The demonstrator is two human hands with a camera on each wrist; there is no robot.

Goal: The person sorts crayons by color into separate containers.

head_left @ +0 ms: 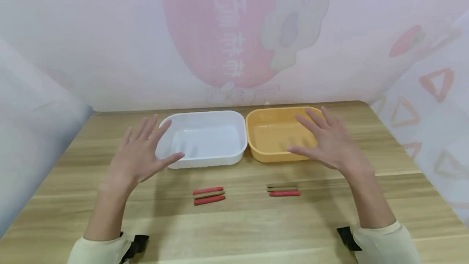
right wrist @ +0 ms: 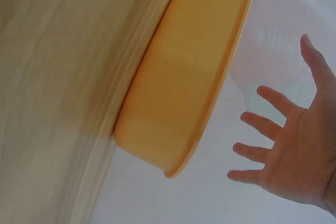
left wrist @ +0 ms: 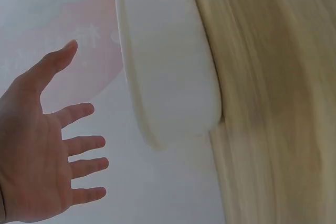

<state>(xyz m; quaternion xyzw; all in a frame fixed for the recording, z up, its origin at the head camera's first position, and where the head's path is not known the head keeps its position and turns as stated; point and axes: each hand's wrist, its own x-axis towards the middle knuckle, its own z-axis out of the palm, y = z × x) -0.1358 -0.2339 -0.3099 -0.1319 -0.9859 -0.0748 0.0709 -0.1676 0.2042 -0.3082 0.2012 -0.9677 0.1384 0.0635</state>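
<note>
Fingers spread, my left hand (head_left: 137, 154) hovers at the left end of a white plastic basin (head_left: 205, 161) and holds nothing. In the left wrist view the same hand (left wrist: 37, 156) is apart from the basin's outer wall (left wrist: 173, 66). My right hand (head_left: 335, 146), also spread and holding nothing, is raised over the right side of a yellow basin (head_left: 271, 158); the right wrist view shows its palm bare. Nearer me lie two small groups of crayons: two red and one brown (head_left: 209, 195) at left, two brownish and one red (head_left: 284, 193) at right.
Both basins stand side by side towards the back of a wood-grain table (head_left: 249, 231). Behind it rises a pale wall (head_left: 128, 52) with pink pictures and writing. Dark straps (head_left: 349, 238) sit at the light sleeves.
</note>
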